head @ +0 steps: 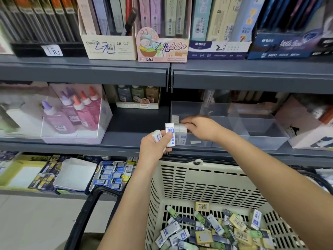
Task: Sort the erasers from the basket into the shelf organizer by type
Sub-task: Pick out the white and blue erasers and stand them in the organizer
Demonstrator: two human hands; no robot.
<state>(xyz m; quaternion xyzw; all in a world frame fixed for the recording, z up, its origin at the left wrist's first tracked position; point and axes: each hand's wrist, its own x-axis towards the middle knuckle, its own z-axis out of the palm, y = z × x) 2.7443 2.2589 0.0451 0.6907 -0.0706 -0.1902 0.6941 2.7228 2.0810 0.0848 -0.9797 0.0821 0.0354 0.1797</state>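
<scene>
Above basket, left hand grips two erasers; right hand touches row inside organizer, grip unclear.

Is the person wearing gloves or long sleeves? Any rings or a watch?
No gloves. The left hand and right hand are bare, and so are the left forearm and right forearm down to the picture's edge: no sleeves show. I see no rings, watch or bracelet.

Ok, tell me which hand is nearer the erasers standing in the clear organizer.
Right. The right hand reaches into the organizer, fingertips at the standing erasers; the left hand is outside its front wall, gripping two white erasers.
</scene>
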